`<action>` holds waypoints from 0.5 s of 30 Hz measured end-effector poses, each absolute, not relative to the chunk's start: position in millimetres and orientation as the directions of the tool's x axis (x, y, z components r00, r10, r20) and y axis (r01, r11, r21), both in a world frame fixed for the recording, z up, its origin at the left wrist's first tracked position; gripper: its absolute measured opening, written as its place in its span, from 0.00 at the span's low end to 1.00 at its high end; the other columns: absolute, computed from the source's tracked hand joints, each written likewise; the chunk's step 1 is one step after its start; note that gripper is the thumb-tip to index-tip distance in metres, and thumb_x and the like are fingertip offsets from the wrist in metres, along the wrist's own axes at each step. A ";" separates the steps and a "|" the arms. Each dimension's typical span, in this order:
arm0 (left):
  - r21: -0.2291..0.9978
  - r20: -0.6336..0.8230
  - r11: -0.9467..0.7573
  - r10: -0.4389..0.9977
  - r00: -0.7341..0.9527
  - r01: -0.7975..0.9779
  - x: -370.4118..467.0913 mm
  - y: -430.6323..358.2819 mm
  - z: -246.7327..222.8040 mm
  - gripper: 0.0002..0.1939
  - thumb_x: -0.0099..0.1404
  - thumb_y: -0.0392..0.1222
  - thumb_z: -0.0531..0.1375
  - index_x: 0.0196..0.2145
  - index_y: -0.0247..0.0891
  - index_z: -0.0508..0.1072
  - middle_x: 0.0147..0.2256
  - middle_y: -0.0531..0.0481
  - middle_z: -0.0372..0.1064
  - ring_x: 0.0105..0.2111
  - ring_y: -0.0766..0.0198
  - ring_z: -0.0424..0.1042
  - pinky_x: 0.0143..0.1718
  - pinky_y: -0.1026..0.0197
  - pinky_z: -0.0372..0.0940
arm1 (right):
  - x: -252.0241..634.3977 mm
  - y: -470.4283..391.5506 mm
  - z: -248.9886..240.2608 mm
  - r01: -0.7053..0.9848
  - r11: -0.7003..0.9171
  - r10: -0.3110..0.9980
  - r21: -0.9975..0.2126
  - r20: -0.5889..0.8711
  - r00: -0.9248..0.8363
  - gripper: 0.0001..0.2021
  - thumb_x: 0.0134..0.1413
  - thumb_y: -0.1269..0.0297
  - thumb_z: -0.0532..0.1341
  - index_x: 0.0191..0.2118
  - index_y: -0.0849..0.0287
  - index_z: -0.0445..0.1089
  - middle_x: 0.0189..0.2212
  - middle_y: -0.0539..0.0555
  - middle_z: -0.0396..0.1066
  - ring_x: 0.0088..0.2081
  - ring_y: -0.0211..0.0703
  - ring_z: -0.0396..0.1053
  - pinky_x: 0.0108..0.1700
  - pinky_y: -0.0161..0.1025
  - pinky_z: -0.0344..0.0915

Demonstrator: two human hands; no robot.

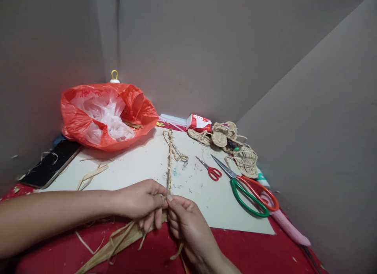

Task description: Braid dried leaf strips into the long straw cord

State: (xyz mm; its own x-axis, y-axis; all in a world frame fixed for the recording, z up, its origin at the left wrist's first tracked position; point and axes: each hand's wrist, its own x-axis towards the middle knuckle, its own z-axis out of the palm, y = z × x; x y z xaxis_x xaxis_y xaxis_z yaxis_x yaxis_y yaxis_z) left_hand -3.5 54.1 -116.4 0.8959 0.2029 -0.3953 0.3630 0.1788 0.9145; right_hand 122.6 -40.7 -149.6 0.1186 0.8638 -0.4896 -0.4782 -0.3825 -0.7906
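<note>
Fingers [158,187] of the left hand [140,200] and right hand [190,223] pinch the near end of a braided fibre cord [170,160], which runs away from them over the white sheet [132,164]. That stretch looks plaited already; the loose husk strips [123,239] below are unbraided.

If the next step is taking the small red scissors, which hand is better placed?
Probably the right hand: it is nearer the small red scissors. The left hand is farther; both hold the braided cord.

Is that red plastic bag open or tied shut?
Open: the red plastic bag gapes wide at the top, showing crumpled white plastic inside.
</note>
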 end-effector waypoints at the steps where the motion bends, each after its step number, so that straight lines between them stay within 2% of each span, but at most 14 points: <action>1: 0.919 -0.384 0.181 0.209 0.900 0.350 -3.4 50.0 -119.4 0.15 0.67 0.48 0.46 0.31 0.35 0.63 0.20 0.53 0.65 0.12 0.70 0.62 0.13 0.69 0.56 | 120.1 -40.9 -148.8 -0.506 -0.382 0.856 -0.773 -0.502 0.120 0.22 0.38 0.48 0.68 0.21 0.60 0.60 0.09 0.37 0.44 0.12 0.23 0.34 0.13 0.27 0.33; 4: 0.941 -0.336 0.148 0.306 0.891 0.304 -3.9 38.0 -131.0 0.15 0.68 0.50 0.43 0.35 0.36 0.60 0.22 0.54 0.65 0.13 0.71 0.63 0.13 0.70 0.57 | 114.7 -41.3 -145.4 -0.575 -0.380 0.844 -0.725 -0.526 0.105 0.24 0.36 0.49 0.69 0.20 0.59 0.56 0.10 0.37 0.44 0.12 0.23 0.34 0.13 0.27 0.32; 8: 0.953 -0.290 0.049 0.422 0.859 0.298 -5.3 27.9 -141.9 0.12 0.68 0.47 0.44 0.36 0.38 0.59 0.24 0.54 0.66 0.15 0.71 0.63 0.13 0.71 0.56 | 110.6 -41.9 -143.6 -0.570 -0.365 0.856 -0.736 -0.506 0.105 0.21 0.39 0.52 0.69 0.20 0.60 0.59 0.09 0.38 0.47 0.12 0.23 0.37 0.14 0.26 0.32; 12: 0.943 -0.331 0.104 0.362 0.872 0.315 -5.2 29.4 -131.9 0.08 0.65 0.42 0.48 0.39 0.36 0.59 0.23 0.54 0.66 0.15 0.70 0.64 0.14 0.71 0.57 | 111.7 -42.7 -145.0 -0.538 -0.353 0.871 -0.765 -0.479 0.110 0.18 0.42 0.53 0.68 0.23 0.62 0.62 0.09 0.38 0.47 0.12 0.23 0.39 0.14 0.27 0.33; 15: 0.921 -0.388 0.145 0.268 0.882 0.361 -4.5 39.1 -117.4 0.10 0.63 0.41 0.51 0.41 0.34 0.61 0.21 0.55 0.65 0.15 0.71 0.63 0.17 0.69 0.58 | 118.1 -43.9 -145.1 -0.553 -0.344 0.876 -0.759 -0.471 0.102 0.17 0.44 0.55 0.68 0.25 0.62 0.63 0.11 0.37 0.45 0.13 0.24 0.36 0.14 0.26 0.33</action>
